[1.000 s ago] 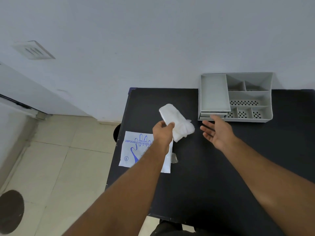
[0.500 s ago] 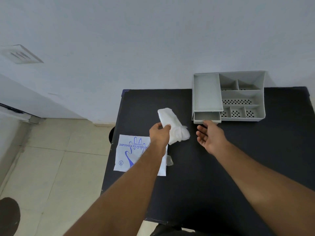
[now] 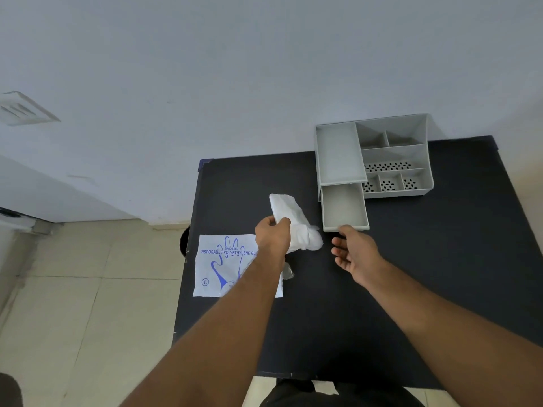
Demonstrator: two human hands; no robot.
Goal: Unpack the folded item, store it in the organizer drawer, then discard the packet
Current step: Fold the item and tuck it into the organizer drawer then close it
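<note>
My left hand [image 3: 273, 235] grips a folded white bundle of plastic gloves [image 3: 289, 220], held above the black table [image 3: 382, 289]. The flat white packet [image 3: 223, 265] with blue glove print lies at the table's left edge, partly under my left forearm. A grey organizer [image 3: 390, 154] stands at the back of the table. Its drawer [image 3: 343, 211] is pulled out toward me and looks empty. My right hand [image 3: 352, 249] sits at the drawer's front edge, fingers spread, thumb touching or just below the drawer front.
A white wall rises right behind the organizer. Beige floor tiles [image 3: 88, 304] lie to the left of the table. A small clear scrap [image 3: 288, 273] rests beside the packet. A dark round object [image 3: 184, 245] shows under the table's left edge.
The drawer has slid out from the organizer toward me, along with my right hand. My left hand keeps holding the gloves in about the same place.
</note>
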